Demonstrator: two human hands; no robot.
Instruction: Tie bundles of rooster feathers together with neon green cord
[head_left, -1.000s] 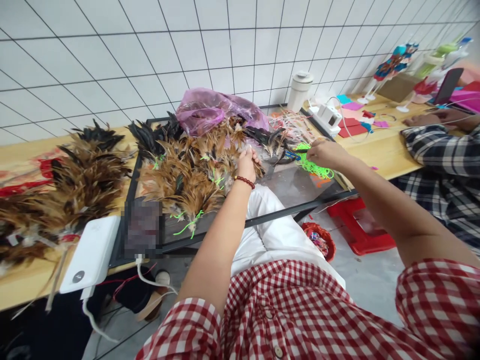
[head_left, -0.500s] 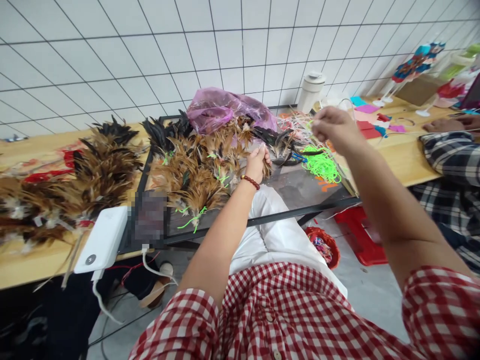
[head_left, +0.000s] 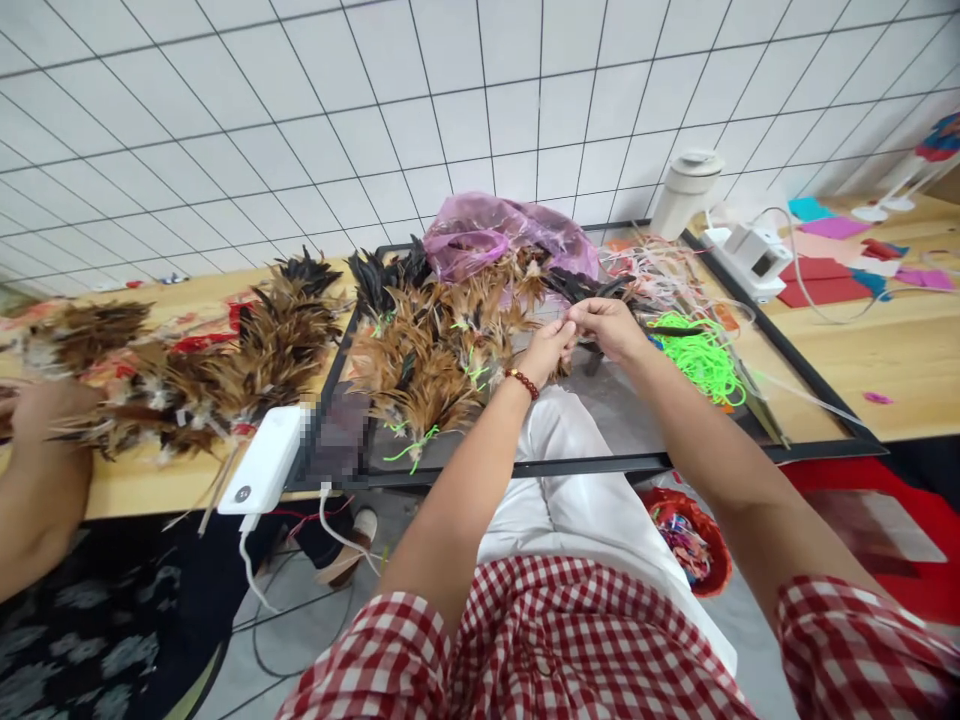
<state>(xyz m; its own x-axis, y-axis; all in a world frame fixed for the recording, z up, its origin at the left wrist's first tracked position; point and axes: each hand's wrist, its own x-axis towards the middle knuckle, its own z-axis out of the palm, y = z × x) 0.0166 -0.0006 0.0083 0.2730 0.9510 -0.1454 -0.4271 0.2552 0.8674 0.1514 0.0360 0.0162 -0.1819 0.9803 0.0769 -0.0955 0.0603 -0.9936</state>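
My left hand (head_left: 550,355), with a beaded bracelet at the wrist, is closed round a bunch of brown feathers (head_left: 561,372); only a little of the bunch shows below the fingers. Against its top, my right hand (head_left: 609,328) has thumb and fingers pinched together. What the right fingers hold, if anything, is hidden. Left of my hands lie several brown feather bunches (head_left: 427,385), some tied with green string. A heap of bright green string (head_left: 697,360) sits to the right, and black feathers (head_left: 589,285) lie just beyond my hands.
A black-framed board (head_left: 600,464) bears the feathers. Behind stand a pink plastic bag (head_left: 510,235) and a white bottle (head_left: 684,195). A white power bank (head_left: 262,460) with a cable lies at left, near another person's arm (head_left: 45,470). Below is a red basket (head_left: 716,565).
My right hand has come left and down from above the green string to meet my left hand. The view has turned right, and another person's arm now shows at left.
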